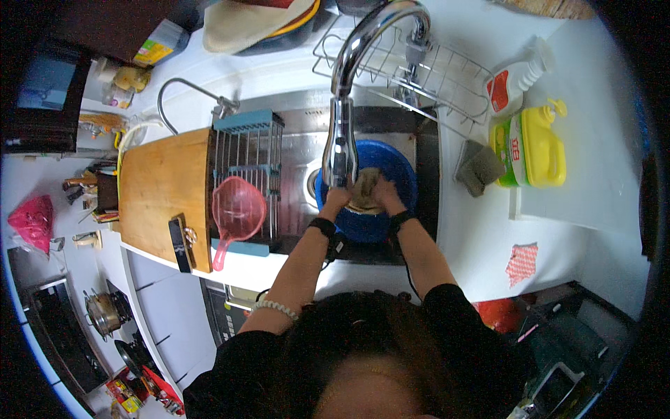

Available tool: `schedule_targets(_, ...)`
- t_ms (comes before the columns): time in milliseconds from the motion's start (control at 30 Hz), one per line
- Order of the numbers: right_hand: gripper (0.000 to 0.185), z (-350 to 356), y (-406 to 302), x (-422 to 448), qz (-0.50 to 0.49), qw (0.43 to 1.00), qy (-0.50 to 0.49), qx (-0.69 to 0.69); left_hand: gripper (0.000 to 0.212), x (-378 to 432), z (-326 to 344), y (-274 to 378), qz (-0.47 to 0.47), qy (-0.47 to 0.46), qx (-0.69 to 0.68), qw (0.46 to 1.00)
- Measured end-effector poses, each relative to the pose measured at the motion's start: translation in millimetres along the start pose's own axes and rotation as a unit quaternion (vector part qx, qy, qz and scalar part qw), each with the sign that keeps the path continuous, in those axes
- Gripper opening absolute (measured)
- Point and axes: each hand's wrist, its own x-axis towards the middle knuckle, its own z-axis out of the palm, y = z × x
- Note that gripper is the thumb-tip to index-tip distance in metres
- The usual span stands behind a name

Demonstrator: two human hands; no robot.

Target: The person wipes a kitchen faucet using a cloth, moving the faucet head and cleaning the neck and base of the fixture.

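Note:
Both of my hands are down in a blue plastic basin (pixel 404 162) that stands in the stainless steel sink (pixel 301 141). Between them is a greyish-brown, soft-looking item (pixel 365 188) with a pale lower edge; its exact kind is unclear. My right hand (pixel 387 196) has its fingers closed on the item's right side. At its left side is my left hand (pixel 337 200), curled, with its fingers partly hidden under the chrome tap's spray head (pixel 339 152). Whether the left fingers grip the item cannot be seen.
Left of the basin, a pink strainer-like ladle (pixel 238 207) lies on a drying rack (pixel 246 123). A wooden board (pixel 162 188) holds a phone (pixel 180 243). To the right are a grey-brown cloth (pixel 479 165), a yellow detergent jug (pixel 539 146) and a white bottle (pixel 518 81). A wire rack (pixel 445 78) stands behind.

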Motion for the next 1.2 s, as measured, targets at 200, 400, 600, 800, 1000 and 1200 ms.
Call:
schedule_targets(200,0.067,-34,-13,-19,0.025,0.996,-0.081,-0.022,0.05,-15,-15,26,-0.051,-0.104,0.089,0.989)
schedule_targets(400,0.07,-27,-11,-25,0.02,0.841,-0.106,0.53,0.056,12,60,12,-0.089,-0.057,-0.415,0.903)
schedule_targets(600,0.054,-38,-5,-13,0.007,0.555,-0.13,0.821,0.041,-54,-100,161,-0.006,0.092,-0.285,0.954)
schedule_targets(800,0.049,-36,-4,-3,-0.204,0.463,-0.258,0.823,0.027,-90,-99,188,0.114,0.27,-0.237,0.926)
schedule_targets(1000,0.044,-11,1,26,-0.277,0.415,-0.258,0.827,0.025,-87,-116,198,0.157,0.349,-0.05,0.922)
schedule_targets(1200,0.038,-9,5,18,-0.231,0.424,-0.217,0.848,0.019,-65,-106,178,0.146,0.316,-0.013,0.938)
